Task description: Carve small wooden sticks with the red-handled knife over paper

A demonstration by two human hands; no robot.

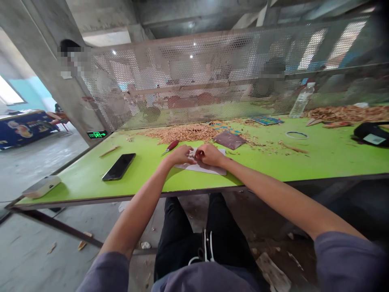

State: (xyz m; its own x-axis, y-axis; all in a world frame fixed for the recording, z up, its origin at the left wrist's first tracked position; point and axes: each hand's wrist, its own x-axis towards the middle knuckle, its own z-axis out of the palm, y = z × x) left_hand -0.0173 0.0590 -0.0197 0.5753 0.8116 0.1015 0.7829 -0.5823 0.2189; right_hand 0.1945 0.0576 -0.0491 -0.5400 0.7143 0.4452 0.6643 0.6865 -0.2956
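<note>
A white sheet of paper lies on the green table near its front edge, under both hands. My left hand rests over the sheet's left part, with thumb and fingers apart. On the sheet's upper part, my right hand is closed, its thumb and fingertips pinched together. Whatever is in that pinch is too small and hidden to name. Just beyond my left hand lies a red-handled tool with a pointed metal tip. A brown square sheet like sandpaper lies beyond my right hand.
Wood shavings are heaped along the perforated metal screen. A black phone and a white box-shaped device lie at left. A plastic bottle, a ring and a black object are at right.
</note>
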